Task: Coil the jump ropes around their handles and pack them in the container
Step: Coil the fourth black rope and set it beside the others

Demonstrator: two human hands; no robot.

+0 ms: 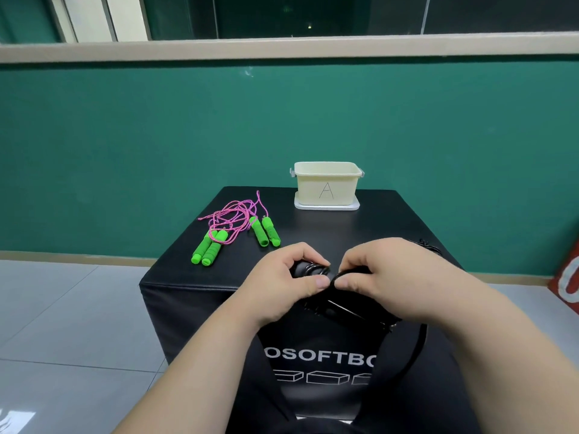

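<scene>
The left hand grips the black handles; the right hand pinches the cord beside.

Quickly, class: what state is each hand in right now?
Left hand: grips the black rope handles.
Right hand: pinches the black cord.

A green wall fills the back, under a pale ledge and dark window panes. Glossy grey floor tiles meet a beige skirting. A black padded table with white lettering stands in the middle.
</scene>
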